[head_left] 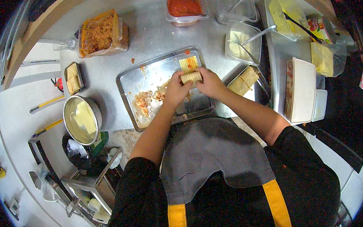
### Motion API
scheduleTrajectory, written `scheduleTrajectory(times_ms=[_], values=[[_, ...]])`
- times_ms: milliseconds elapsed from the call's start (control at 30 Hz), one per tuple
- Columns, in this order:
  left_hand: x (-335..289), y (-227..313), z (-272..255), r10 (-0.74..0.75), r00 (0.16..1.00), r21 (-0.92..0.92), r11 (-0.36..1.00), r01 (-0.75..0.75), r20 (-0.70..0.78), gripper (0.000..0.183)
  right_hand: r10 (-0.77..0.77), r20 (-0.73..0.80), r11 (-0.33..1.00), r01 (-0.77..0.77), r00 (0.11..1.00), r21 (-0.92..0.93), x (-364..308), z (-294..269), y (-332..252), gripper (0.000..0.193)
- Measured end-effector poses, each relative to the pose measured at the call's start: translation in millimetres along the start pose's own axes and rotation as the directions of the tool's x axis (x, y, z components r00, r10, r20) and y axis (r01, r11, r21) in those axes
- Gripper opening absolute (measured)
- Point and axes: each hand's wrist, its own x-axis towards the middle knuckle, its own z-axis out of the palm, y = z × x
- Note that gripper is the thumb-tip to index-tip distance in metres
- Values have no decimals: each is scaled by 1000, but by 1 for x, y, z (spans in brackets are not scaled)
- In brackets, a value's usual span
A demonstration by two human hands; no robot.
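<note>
Over the right part of a metal tray (146, 75), a ridged pale-yellow pasta sheet (191, 77) is partly rolled up. Its far end lies flat, smeared with red sauce. My left hand (175, 91) grips the left end of the roll with bent fingers. At the other end my right hand (210, 84) holds it the same way, the two thumbs on the near side. My palms hide part of the roll. Crumbs of reddish filling (143, 101) and wet smears lie on the tray, left of my hands.
Along the back stand a tub of ground filling (98, 33), a tub of red sauce (183, 6) and a tub of white sauce (244, 44) with spoons. Rolled pasta fills a right-hand tray (244, 81) and a small left tray (74, 78). A metal bowl (99, 120) holds pale sheets.
</note>
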Motion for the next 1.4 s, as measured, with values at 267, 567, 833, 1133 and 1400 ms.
scheduleTrajectory(times_ms=[267,567,833,1133,1400], values=[[17,5,-3,30,999,410,912,-24,-10,60,-450,-41,764,361,892,-534,-11,19,6,62],[15,-3,3,-13,1000,515,857,24,-25,50,-462,70,681,404,884,-610,-11,39,26,61],[0,5,-7,271,954,636,715,-289,129,71,-406,107,742,396,908,-541,-5,43,31,59],[-5,-1,-6,203,967,688,681,-251,151,75,-331,191,863,379,924,-335,6,25,11,48],[7,22,-23,104,993,461,879,-118,55,47,-77,36,997,76,996,31,26,8,4,66]])
